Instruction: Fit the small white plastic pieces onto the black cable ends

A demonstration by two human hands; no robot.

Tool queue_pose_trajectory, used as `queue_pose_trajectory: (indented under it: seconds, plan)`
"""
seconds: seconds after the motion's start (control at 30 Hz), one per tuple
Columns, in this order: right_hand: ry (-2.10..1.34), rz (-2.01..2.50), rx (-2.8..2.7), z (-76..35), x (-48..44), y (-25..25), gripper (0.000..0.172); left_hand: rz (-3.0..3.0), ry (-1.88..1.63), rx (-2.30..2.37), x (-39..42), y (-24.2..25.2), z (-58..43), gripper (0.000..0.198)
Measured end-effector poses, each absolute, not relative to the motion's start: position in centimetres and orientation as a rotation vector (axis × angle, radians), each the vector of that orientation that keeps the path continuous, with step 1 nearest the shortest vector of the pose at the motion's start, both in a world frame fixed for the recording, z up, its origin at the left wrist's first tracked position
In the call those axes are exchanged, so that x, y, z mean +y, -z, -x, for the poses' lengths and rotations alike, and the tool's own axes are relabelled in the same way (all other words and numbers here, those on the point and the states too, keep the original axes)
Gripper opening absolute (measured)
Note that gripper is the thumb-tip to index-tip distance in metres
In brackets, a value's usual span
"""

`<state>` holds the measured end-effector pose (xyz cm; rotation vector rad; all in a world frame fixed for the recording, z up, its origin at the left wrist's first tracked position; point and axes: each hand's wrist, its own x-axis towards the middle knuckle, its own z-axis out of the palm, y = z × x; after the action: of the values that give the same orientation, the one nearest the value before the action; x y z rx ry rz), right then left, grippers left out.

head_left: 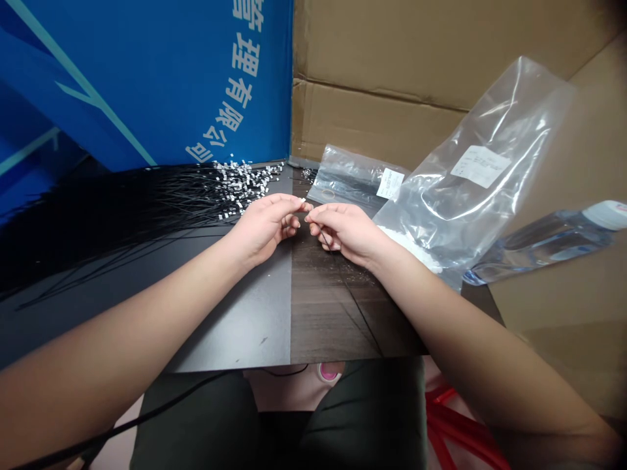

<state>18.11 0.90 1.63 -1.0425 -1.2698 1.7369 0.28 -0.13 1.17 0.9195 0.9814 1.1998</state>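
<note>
Two hands work almost fingertip to fingertip above the dark surface: the left hand pinches a tiny white piece, and the right hand pinches a thin black wire, which looks light and floppy, best held close to its end.

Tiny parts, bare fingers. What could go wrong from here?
The small white piece pinched by the left hand might slip and get lost in the heap of white pieces. The thin black wire in the right hand could snag the loose black wires nearby. The heap also sits at the back edge of the dark table, so a knock might push pieces off.
</note>
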Motion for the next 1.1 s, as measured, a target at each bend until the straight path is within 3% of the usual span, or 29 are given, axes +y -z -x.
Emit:
queue_pose_trajectory:
  seconds: [0.33,1.1]
  plan:
    - [-1.593,1.058,-1.322,-18.03,0.81,-1.36,0.007,-0.922,-1.198,1.01,-0.12,-1.27,-0.34,0.017]
    - [-1.553,1.067,-1.357,-17.83,0.52,-1.48,0.016,-0.919,-1.178,0.986,-0.04,-1.19,-0.31,0.014]
